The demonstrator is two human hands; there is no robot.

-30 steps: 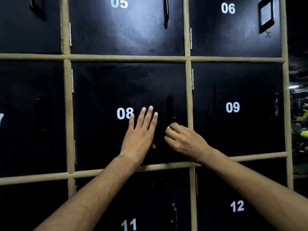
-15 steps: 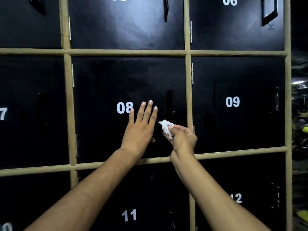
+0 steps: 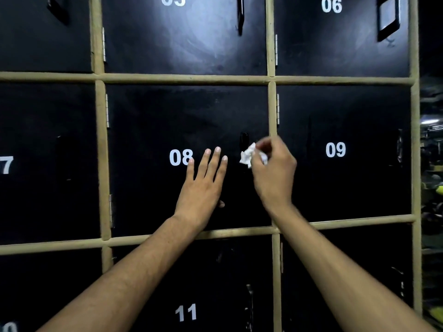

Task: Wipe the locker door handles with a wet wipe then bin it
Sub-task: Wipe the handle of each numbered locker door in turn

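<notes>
wet wipe (image 3: 247,156): crumpled white wad, pinched at the fingertips; laid over the lower part of the handle, apparently touching, likely for rubbing along it
handle of 08 (image 3: 244,139): dark vertical bar near the door's right edge; top end bare above the wipe
right hand (image 3: 273,173): fingers curled, pinching the wipe
left hand (image 3: 203,183): spread flat on door 08 (image 3: 167,116), just left of the handle; probably bracing the door against the rubbing
beyond: handle of 05 (image 3: 240,15) and handle of 06 (image 3: 388,20) above; binning judged a later step

Left hand (image 3: 202,185) flat beside door 08's handle (image 3: 244,142)
</notes>
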